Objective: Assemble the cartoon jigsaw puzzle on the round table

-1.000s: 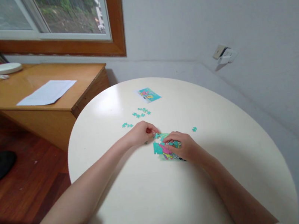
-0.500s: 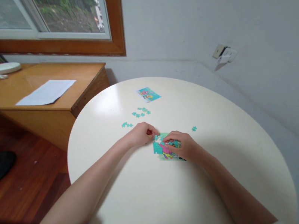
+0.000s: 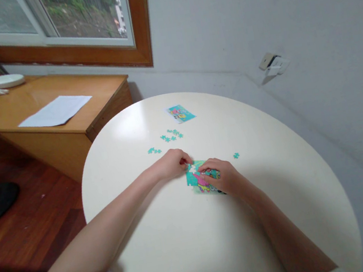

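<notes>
A small, partly joined jigsaw puzzle [image 3: 196, 181] in teal and pink lies mid-table on a round cream table [image 3: 192, 244]. My left hand [image 3: 171, 164] rests at the puzzle's upper left corner, fingers curled in a pinch on a small piece I can barely make out. My right hand [image 3: 221, 176] lies over the puzzle's right part, fingers bent and pressing down on it. Loose teal pieces [image 3: 171, 136] lie farther back, two more [image 3: 154, 151] to the left, and one single piece [image 3: 236, 155] to the right.
A small picture card [image 3: 180, 113] lies near the table's far edge. A wooden desk [image 3: 62, 122] with a white sheet [image 3: 55, 111] and a white plate [image 3: 3, 81] stands at the left under a window. A wall socket [image 3: 273, 66] is at the right.
Both hands stay at the puzzle almost unmoved; the left fingertips have shifted slightly at the puzzle's top left corner.
</notes>
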The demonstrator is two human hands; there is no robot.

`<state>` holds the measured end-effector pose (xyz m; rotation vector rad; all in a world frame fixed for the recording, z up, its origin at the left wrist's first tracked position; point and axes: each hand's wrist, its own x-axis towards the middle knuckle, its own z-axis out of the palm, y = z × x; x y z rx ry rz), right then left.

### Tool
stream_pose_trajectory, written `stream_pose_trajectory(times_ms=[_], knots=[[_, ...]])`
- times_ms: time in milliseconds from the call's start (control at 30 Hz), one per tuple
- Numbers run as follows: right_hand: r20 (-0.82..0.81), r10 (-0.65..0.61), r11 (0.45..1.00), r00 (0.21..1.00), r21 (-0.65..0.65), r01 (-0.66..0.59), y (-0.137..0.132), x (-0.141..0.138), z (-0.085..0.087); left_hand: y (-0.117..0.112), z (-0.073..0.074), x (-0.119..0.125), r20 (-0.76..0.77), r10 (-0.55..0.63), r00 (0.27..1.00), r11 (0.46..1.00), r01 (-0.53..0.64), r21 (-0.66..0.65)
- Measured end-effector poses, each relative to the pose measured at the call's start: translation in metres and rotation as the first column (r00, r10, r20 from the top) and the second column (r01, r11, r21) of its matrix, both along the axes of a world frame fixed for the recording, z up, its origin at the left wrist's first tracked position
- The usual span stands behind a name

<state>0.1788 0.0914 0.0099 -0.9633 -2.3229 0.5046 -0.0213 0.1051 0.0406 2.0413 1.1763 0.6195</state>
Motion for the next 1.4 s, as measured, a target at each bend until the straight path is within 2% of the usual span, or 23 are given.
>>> stream_pose_trajectory(times_ms=[333, 567, 767, 1000, 1400], knots=[[-0.001, 0.001, 1.0, 1.0, 0.009, -0.001, 0.0, 0.0, 0.0, 0.002, -0.006, -0.002, 0.029, -0.042, 0.999, 0.999, 0.041, 0.024], [0.005, -0.008, 1.0, 1.0, 0.01, 0.008, 0.001, 0.0, -0.001, 0.001, -0.002, 0.0, -0.039, -0.052, 0.998, 0.999, 0.052, 0.008], [-0.001, -0.004, 1.0, 1.0, 0.005, 0.004, 0.0, 0.0, -0.001, -0.002, 0.001, 0.001, -0.127, -0.099, 0.987, 0.992, 0.108, 0.069], [-0.007, 0.003, 1.0, 1.0, 0.019, -0.003, 0.001, 0.0, -0.002, -0.002, 0.002, 0.002, -0.247, -0.105, 0.963, 0.985, 0.135, 0.11], [-0.001, -0.002, 1.0, 1.0, 0.021, 0.002, 0.0, -0.001, 0.0, -0.005, 0.006, 0.005, -0.356, -0.093, 0.93, 0.977, 0.153, 0.145]])
